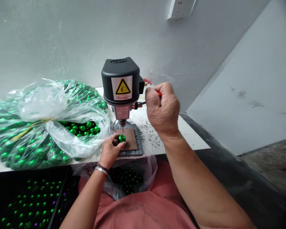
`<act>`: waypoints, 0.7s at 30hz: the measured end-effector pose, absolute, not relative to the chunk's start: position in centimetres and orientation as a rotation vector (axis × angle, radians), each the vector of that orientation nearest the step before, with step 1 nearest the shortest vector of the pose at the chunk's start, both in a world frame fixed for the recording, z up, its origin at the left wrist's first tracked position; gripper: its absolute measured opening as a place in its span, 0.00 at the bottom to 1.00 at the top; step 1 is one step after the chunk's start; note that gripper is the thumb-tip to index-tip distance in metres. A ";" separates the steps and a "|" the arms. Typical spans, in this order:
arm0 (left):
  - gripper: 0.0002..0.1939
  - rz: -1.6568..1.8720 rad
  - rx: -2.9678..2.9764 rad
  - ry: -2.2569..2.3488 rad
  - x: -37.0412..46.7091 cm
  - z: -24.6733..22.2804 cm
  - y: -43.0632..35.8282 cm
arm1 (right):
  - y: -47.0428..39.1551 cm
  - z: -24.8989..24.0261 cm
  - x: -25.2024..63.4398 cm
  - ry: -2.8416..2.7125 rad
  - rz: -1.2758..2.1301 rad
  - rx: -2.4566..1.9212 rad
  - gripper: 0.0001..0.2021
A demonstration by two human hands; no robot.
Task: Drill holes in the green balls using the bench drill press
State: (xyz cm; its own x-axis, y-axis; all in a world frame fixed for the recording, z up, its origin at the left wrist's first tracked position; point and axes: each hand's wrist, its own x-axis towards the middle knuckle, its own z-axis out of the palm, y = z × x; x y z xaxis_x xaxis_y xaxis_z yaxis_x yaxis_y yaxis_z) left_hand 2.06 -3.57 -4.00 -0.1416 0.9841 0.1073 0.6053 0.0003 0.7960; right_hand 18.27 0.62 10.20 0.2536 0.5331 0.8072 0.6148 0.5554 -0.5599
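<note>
A small bench drill press [120, 81] with a black hood and a yellow warning label stands on the white table. My left hand [111, 149] pinches a shiny green ball [121, 138] between thumb and fingers on the brown board [131, 140] at the drill's base. The thin drill bit [123, 129] points down just above the ball; whether it touches cannot be made out. My right hand [163, 108] is closed around the red-tipped feed lever [160, 94] to the right of the drill head. Most of the lever's grip is hidden by the fingers.
A large clear plastic bag [38, 101] of green balls lies at left, torn open near the drill. Dark shavings dot the white table [190, 140]. An open bag [149, 171] of green balls hangs at my lap. A dark crate [53, 206] with green balls stands lower left.
</note>
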 end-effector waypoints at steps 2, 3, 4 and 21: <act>0.18 0.960 1.703 1.776 1.6 -3.5 -4.8 | 0.7 10.2 18.3 -1.392 -0.072 -1.082 0.12; 0.19 0.933 1.744 1.755 1.4 -3.4 -5.5 | 0.8 10.1 18.3 -1.386 -0.077 -1.082 0.12; 0.19 0.908 1.783 1.726 1.2 -3.3 -6.1 | 0.7 9.9 18.2 -1.379 -0.082 -1.079 0.12; 0.21 0.108 1.956 2.448 -11.5 1.1 2.9 | 0.4 9.7 18.2 -1.357 -0.056 -1.077 0.11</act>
